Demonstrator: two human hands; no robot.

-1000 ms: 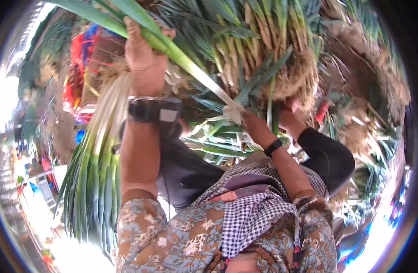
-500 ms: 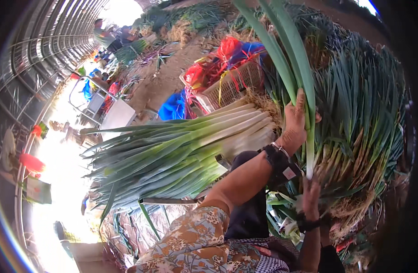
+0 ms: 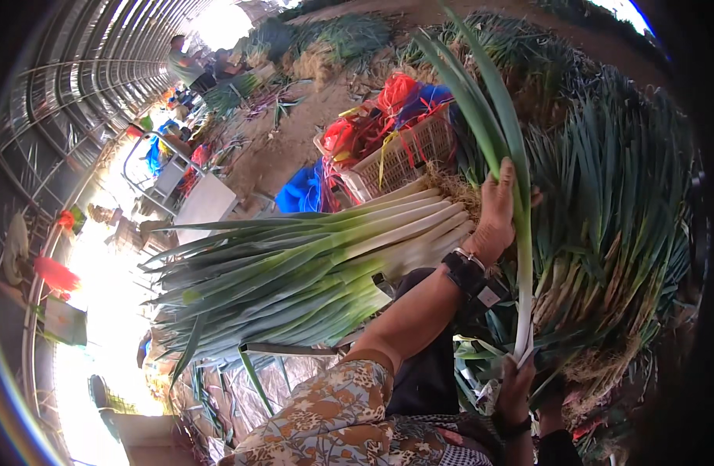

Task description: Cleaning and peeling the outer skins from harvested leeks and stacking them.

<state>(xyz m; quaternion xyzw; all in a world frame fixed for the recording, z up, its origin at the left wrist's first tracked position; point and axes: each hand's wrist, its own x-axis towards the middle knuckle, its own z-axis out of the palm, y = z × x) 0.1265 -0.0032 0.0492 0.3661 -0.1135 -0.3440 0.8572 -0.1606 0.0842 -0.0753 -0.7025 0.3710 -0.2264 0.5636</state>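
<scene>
A long green onion [image 3: 525,256] stands nearly upright in front of me, leaves at the top and white stalk at the bottom. My left hand [image 3: 498,208], a black watch at its wrist, is closed around it where the leaves begin. At the lower end of the stalk, my right hand [image 3: 515,388] is closed, its fingers pinching thin pale skin or the stalk tip; which one I cannot tell. Left of my hands, a thick layer of green onions [image 3: 318,268] lies side by side on a metal-edged support, roots toward me and leaves pointing left.
A large heap of untrimmed green onions [image 3: 605,194] rises on the right. Behind the laid row stands a plastic basket [image 3: 403,159] with red and blue ties, a blue bag [image 3: 302,186] beside it. A chair [image 3: 205,206] is at left. A person [image 3: 187,66] is far back.
My right hand has moved down from the stalk, and more white stalk shows above it. My left hand and the green onion have shifted slightly lower and left.
</scene>
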